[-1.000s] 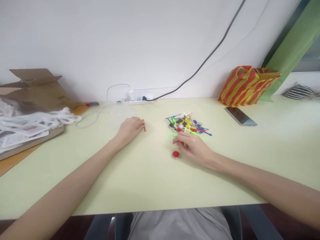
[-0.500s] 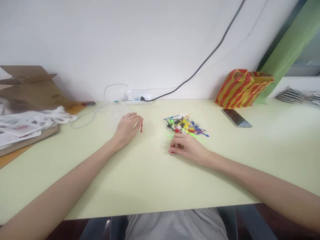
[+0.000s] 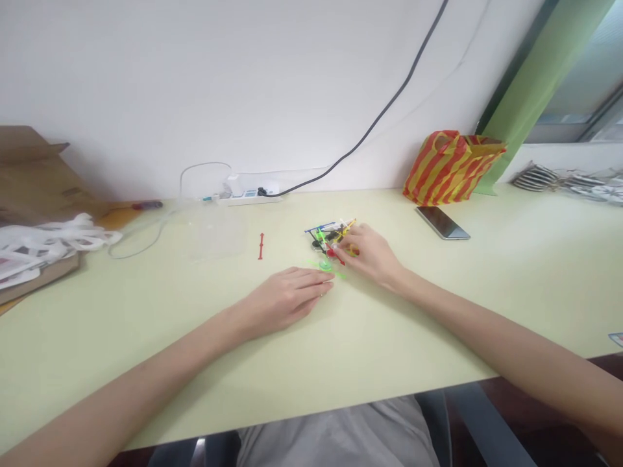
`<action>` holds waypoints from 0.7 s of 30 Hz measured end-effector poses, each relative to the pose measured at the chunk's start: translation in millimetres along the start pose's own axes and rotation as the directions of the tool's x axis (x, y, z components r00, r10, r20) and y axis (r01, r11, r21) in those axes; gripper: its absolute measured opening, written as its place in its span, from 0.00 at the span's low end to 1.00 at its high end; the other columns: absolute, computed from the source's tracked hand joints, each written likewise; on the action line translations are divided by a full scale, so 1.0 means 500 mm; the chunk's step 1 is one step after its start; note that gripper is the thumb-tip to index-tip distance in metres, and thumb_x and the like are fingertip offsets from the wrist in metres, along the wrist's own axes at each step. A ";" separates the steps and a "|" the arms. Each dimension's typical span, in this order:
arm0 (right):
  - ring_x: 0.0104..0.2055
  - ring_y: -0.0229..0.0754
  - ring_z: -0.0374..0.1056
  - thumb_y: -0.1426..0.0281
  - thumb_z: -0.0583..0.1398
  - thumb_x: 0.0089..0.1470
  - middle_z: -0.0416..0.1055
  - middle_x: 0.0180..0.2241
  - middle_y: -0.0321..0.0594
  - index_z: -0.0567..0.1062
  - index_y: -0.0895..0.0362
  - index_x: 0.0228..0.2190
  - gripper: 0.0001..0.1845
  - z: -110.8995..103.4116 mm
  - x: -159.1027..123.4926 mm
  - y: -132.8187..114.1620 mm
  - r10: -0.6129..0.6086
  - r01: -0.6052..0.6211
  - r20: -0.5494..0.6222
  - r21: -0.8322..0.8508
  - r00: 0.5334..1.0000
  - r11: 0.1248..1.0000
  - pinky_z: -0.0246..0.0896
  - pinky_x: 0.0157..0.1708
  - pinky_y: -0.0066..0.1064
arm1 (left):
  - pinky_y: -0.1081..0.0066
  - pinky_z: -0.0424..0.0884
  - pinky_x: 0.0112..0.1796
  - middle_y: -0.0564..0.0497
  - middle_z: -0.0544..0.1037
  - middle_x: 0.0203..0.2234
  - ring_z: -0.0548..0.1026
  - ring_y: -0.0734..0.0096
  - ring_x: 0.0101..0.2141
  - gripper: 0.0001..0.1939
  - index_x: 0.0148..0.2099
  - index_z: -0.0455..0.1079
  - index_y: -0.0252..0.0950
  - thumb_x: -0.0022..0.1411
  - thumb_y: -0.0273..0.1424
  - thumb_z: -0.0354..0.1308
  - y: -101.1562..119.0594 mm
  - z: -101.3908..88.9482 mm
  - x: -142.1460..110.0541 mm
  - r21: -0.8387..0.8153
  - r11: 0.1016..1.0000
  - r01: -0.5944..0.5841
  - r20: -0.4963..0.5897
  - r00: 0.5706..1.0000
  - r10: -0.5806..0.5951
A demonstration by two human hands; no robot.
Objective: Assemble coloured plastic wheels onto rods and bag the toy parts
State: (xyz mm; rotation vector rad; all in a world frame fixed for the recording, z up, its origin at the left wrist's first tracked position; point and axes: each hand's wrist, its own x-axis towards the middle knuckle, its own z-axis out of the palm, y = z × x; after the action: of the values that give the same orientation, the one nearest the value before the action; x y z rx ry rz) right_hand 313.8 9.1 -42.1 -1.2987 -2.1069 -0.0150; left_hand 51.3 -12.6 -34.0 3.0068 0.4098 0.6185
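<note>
My left hand (image 3: 292,298) lies low on the table in front of the pile, fingers stretched together and pressed over a small clear round piece (image 3: 322,295), most of which is hidden. My right hand (image 3: 370,254) reaches into the pile of colourful plastic pieces (image 3: 318,235), its fingertips pinched at a thin red plastic arrow (image 3: 339,258). Yellow, black, blue and white pieces show around those fingers. A clear green round piece (image 3: 325,265) sits between the two hands. Apart from the pile, a single red arrow-ended strip (image 3: 261,246) lies on the table to the left.
A phone (image 3: 442,223) and a red-and-yellow striped bag (image 3: 452,168) stand at the back right. Along the wall is a power strip (image 3: 248,196) with a black cable. A clear plastic bag (image 3: 214,233), white bags (image 3: 63,233) and a cardboard box (image 3: 43,172) occupy the left.
My left hand has left the red strip and come right and nearer, onto the small round piece. My right hand has let that piece go and moved into the pile. The view has turned slightly right.
</note>
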 end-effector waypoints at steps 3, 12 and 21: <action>0.43 0.53 0.65 0.66 0.65 0.60 0.75 0.35 0.47 0.75 0.55 0.28 0.10 0.016 0.000 -0.006 0.009 -0.007 0.026 -0.096 1.000 0.995 0.61 0.41 0.41 | 0.60 0.75 0.52 0.44 0.80 0.57 0.80 0.61 0.53 0.15 0.58 0.75 0.43 0.76 0.30 0.52 -0.010 0.011 0.000 -0.004 0.999 0.054 -0.051 0.997 -0.054; 0.42 0.52 0.64 0.71 0.63 0.58 0.74 0.34 0.46 0.71 0.55 0.25 0.11 0.026 0.001 -0.016 0.066 -0.063 0.029 -0.078 0.997 0.995 0.60 0.40 0.40 | 0.63 0.72 0.47 0.46 0.84 0.45 0.81 0.65 0.46 0.10 0.47 0.77 0.39 0.76 0.30 0.53 -0.020 0.028 0.003 -0.055 0.995 0.082 -0.077 0.993 -0.086; 0.38 0.46 0.65 0.69 0.65 0.57 0.73 0.29 0.40 0.76 0.56 0.24 0.10 -0.001 -0.001 -0.017 0.168 -0.165 -0.016 0.133 0.986 0.977 0.57 0.39 0.35 | 0.61 0.70 0.47 0.43 0.82 0.49 0.78 0.60 0.49 0.10 0.52 0.75 0.38 0.74 0.29 0.55 -0.014 0.018 0.007 -0.055 0.991 0.123 -0.155 0.979 -0.131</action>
State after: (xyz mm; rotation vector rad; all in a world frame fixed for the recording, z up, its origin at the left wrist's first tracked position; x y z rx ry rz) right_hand 307.2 4.4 -39.4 -1.3824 -1.9358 0.1747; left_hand 56.2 -4.9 -41.6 2.8709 0.5823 0.8453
